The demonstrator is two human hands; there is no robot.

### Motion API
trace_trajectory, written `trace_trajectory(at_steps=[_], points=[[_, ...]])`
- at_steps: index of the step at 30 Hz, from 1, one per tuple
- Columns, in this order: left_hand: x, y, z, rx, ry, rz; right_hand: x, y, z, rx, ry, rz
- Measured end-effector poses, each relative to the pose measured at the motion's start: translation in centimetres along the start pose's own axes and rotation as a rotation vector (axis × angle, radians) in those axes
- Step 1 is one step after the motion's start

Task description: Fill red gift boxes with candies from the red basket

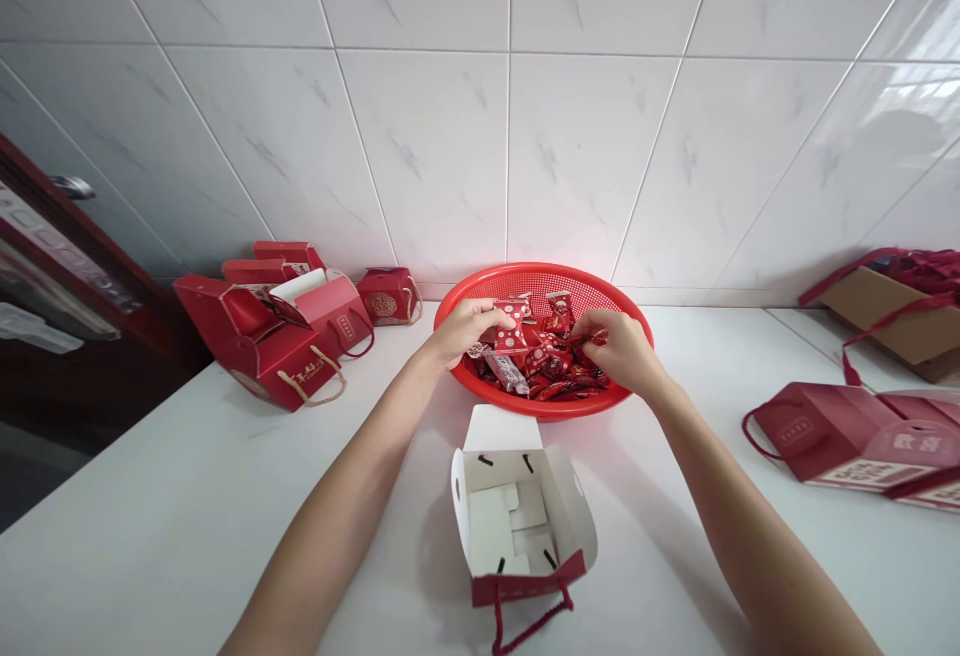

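Note:
A round red plastic mesh basket (541, 286) stands on the white counter (150, 496), heaped with red wrapped sweets (544, 376). My left hand (469, 329) reaches over its near left side, fingers on an upright red-and-white sweet packet (508, 326). Over the right side, my right hand (619, 349) pinches a small red packet (592, 338) among the pile. In front of the basket, an open gift box (521, 511) with a white inside and red outer flap sits between my forearms. It holds no visible sweets.
Several red gift boxes (262, 331) with rope handles stand at the left of the counter. More flattened red boxes (855, 446) and a brown-backed card with red cords (889, 321) lie to the right. A white tiled wall (510, 116) rises behind, and a dark door (67, 276) stands at far left.

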State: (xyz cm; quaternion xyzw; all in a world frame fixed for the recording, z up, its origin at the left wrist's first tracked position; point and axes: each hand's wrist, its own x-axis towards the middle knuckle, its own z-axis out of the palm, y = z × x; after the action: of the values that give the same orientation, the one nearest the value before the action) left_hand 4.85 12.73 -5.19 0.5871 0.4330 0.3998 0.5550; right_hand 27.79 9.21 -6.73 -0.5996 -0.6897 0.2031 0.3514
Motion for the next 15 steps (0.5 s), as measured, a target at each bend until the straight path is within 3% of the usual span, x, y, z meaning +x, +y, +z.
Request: trace_trajectory(at_steps=[9,15], points=[[-0.1,0.0,0.0,-0.030,0.006,0.007,-0.2,-0.1,-0.4,-0.358,-0.175,0.055],[0.1,-0.2,-0.1,-0.019,-0.002,0.010,-0.5,-0.3,-1.0,-0.435,-0.373,0.075]])
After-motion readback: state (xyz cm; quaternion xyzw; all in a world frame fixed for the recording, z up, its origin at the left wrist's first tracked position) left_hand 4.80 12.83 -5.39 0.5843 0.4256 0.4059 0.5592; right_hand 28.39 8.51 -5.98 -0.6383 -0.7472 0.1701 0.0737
